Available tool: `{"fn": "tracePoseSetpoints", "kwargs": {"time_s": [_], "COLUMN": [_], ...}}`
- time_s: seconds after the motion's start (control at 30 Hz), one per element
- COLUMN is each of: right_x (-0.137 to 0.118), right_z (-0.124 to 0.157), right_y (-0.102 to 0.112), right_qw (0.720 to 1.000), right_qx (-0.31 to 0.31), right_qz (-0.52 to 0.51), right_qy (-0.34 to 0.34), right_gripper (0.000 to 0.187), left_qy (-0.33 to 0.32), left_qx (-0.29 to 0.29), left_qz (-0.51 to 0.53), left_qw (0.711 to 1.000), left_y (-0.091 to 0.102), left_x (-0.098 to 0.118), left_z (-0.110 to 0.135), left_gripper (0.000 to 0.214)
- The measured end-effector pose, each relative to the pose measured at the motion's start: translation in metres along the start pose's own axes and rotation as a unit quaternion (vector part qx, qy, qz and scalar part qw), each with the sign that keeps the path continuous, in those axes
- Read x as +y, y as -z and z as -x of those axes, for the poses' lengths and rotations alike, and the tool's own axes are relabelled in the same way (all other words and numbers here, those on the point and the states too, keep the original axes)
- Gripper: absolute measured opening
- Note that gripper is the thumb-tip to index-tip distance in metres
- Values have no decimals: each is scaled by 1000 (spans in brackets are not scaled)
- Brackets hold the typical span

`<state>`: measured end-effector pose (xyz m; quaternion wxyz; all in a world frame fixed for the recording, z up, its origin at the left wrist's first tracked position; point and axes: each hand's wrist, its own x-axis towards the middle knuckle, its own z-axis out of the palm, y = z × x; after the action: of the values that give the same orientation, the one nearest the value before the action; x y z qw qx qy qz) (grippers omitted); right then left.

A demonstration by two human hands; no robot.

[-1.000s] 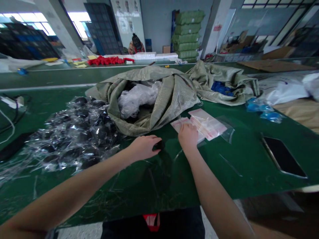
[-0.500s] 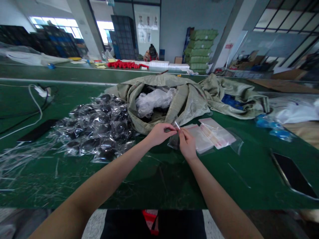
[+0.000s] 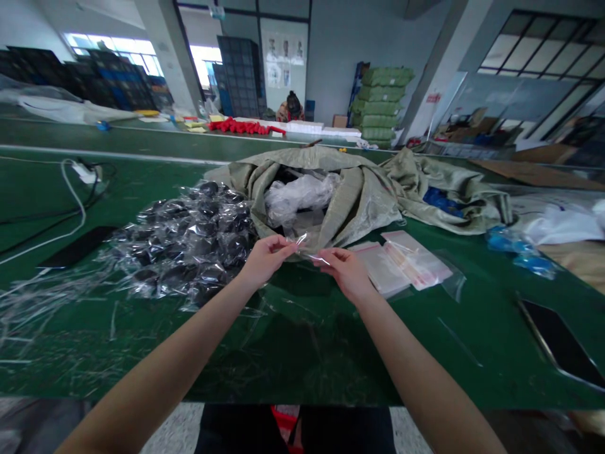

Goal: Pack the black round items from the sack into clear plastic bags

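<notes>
Both grips are clamped on one clear little bag (image 3: 308, 252), left hand (image 3: 265, 257) and right hand (image 3: 344, 271) pinching opposite ends, so it's stretched sideways between them.

Thin, glossy plastic film here: the clear bag (image 3: 306, 251) is crinkled and catching highlights. The pile of wrapped black pieces (image 3: 189, 243) glitters in the same shiny film. The sack (image 3: 352, 198) is coarse woven cloth, matt olive. The flat pouches (image 3: 409, 265) look like smooth clear plastic. The green counter (image 3: 302, 340) shows a dull, scuffed sheen.
</notes>
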<state>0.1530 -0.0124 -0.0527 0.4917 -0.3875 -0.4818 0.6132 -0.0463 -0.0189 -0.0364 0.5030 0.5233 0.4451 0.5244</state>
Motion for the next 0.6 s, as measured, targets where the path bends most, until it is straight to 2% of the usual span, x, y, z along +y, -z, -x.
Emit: {"fn": "tracePoseSetpoints", "kwargs": {"time_s": [0.1,0.27,0.33,0.43,0.53,0.6], "right_x": [15,29,28,27,27,27], "right_z": [-7,-8,-6,-6,-6,-5], "right_y": [-6,-10,-10,-7,-6,-7], "right_qw": [999,995,993,989,985,986], "right_qx": [33,95,113,144,169,163], "right_qz": [27,31,42,44,14,-23], "right_qy": [13,12,15,4,-11,-31], "right_gripper": [33,38,40,42,41,40], "left_qy": [24,77,51,-27,-71,-105], "left_qx": [-2,-82,-90,-58,-53,-40], "left_qz": [-4,-37,-79,-114,-175,-230], "left_qw": [1000,993,991,991,981,967], "left_y": [4,2,1,-1,-3,-6], "left_x": [-11,-22,-25,-28,-30,-31], "left_z": [5,13,15,18,24,28], "left_gripper": [40,42,37,34,39,44]}}
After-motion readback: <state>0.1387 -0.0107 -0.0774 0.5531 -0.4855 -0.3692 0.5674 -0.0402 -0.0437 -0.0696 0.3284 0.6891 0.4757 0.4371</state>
